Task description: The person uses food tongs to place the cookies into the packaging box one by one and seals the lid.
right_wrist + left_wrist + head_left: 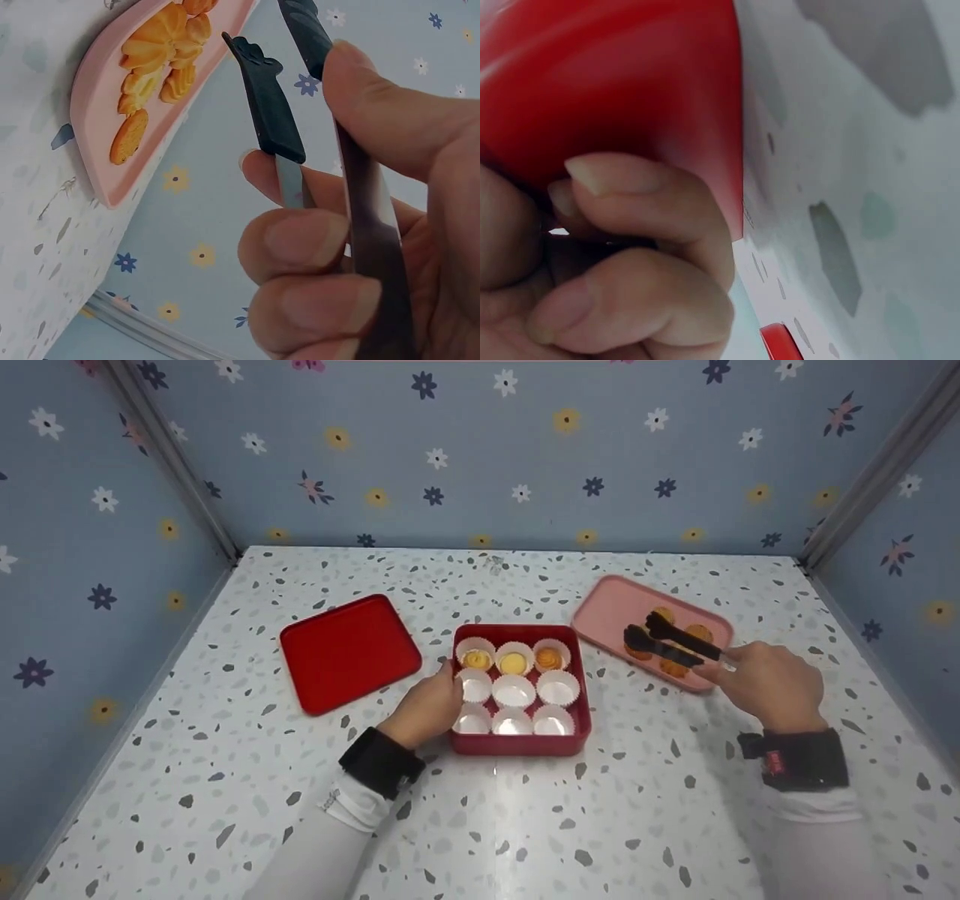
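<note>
A red square box [517, 745] holds rows of white paper cups [514, 691]. In the back row, three cups each contain a golden cookie [514, 663]. My left hand [424, 709] grips the box's left wall, its fingers curled against the red side [630, 90] in the left wrist view. My right hand [776, 682] holds food tongs [679, 645] with black tips over the pink tray [611, 604]. In the right wrist view, the tips of the tongs [266, 105] stand apart with nothing between them. Several golden cookies [154, 41] lie on the tray.
A red lid [349, 652] lies flat on the speckled table [480, 825], left of the box. Blue flowered panels [480, 457] enclose the table at the back and sides.
</note>
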Demonstrator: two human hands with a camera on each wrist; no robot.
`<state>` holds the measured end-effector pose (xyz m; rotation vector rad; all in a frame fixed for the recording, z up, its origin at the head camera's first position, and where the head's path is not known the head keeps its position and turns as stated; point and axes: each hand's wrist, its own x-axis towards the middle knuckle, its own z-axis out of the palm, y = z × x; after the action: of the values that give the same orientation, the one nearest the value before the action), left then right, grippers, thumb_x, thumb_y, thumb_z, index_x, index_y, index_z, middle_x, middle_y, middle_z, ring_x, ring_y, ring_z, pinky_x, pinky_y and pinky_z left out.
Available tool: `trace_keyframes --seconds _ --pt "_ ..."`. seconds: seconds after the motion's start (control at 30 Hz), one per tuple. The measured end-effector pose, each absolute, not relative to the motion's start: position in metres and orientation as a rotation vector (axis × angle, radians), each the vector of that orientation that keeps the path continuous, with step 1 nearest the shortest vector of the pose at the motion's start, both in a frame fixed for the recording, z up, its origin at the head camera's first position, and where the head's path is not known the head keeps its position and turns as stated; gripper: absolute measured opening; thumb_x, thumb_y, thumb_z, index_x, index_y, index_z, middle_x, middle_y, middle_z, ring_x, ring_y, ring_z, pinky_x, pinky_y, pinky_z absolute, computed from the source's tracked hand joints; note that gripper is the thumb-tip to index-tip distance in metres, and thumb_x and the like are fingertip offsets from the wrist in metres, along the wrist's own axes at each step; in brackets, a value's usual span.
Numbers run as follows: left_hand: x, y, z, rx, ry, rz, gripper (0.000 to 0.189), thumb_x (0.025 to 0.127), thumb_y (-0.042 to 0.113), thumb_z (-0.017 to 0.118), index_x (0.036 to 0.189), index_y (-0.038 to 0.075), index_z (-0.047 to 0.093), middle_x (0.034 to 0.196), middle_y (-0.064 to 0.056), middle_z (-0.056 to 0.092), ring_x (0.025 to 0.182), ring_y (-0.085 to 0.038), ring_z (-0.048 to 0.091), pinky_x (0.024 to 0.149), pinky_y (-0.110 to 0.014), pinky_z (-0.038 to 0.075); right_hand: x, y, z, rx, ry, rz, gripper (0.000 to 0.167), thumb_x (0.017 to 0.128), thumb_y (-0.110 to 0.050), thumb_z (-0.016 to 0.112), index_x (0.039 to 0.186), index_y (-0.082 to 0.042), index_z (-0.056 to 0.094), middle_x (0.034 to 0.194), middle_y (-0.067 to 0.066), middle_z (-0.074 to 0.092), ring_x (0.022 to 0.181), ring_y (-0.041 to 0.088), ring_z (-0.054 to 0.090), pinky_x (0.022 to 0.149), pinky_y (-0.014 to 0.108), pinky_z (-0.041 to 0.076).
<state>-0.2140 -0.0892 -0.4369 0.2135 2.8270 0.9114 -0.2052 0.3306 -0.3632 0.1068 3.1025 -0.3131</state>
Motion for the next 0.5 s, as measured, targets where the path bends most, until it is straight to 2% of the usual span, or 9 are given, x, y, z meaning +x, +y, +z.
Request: trace_keyframes --seconds 0.07,0.17,0.33,0.5 --pt "-0.2140 -0.0893 -0.4367 0.212 2.831 0.911 0.053 0.108 0.021 0.035 0.150 -0.010 0.028 0.131 -0.032 0.054 0.117 -0.041 0.058 0.097 -0.049 0.047 -0.2074 0.3296 -0.3641 0.102 3.088 -0.294 0.081 0.086 -0.065 0.063 0.129 0.004 0.062 0.109 0.033 0.064 0.069 0.032 0.060 0.047 0.040 0.042" --pt "-0.2135 -0.0897 -0.4368 0.222 2.837 0.909 0.053 0.107 0.021 0.035 0.149 -0.011 0.028 0.131 -0.033 0.054 0.117 -0.041 0.058 0.097 -0.049 0.047 -0.2095 0.3281 -0.3656 0.094 3.079 -0.262 0.077 0.088 -0.061 0.064 0.128 0.005 0.062 0.114 0.033 0.062 0.076 0.037 0.063 0.050 0.044 0.046" --pt "-0.2141 -0.0900 -0.4371 0.228 2.833 0.910 0.053 0.107 0.021 0.035 0.150 -0.011 0.028 0.131 -0.032 0.055 0.115 -0.040 0.059 0.097 -0.049 0.047 -0.2093 0.3279 -0.3683 0.078 3.098 -0.223 0.072 0.089 -0.058 0.065 0.127 0.004 0.063 0.112 0.033 0.063 0.080 0.043 0.064 0.051 0.048 0.048" --pt "-0.2150 -0.0900 -0.4379 0.237 2.841 0.910 0.054 0.107 0.021 0.035 0.150 -0.012 0.027 0.125 -0.033 0.057 0.107 -0.038 0.062 0.092 -0.048 0.050 -0.2085 0.3265 -0.3701 0.049 3.124 -0.207 0.065 0.090 -0.051 0.066 0.127 0.003 0.064 0.103 0.033 0.065 0.070 0.036 0.062 0.049 0.046 0.046"
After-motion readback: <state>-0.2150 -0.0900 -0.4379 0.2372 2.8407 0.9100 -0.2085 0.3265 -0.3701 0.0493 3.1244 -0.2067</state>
